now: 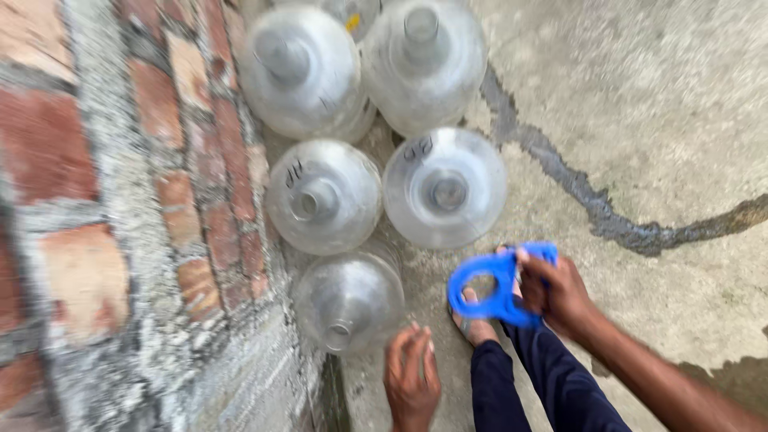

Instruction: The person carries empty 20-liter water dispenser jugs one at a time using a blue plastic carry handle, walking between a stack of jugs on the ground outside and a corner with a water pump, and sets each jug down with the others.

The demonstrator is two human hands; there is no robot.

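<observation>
Several large clear plastic water jugs stand upright on the concrete floor beside a brick wall. The nearest jug (349,301) is right by my left hand (412,376), whose fingers are apart and hold nothing, just below and right of that jug. My right hand (558,292) grips a blue plastic bottle-carrier handle (496,286) with a round ring, held over my sandalled foot (475,324). Two more jugs (323,196) (445,188) stand side by side behind the near one, and further ones (301,70) (422,60) at the back.
A rough brick wall (120,224) runs along the left, close to the jugs. The concrete floor (656,104) has a dark crack (592,200) curving across it to the right. My dark trouser legs (536,384) are at the bottom.
</observation>
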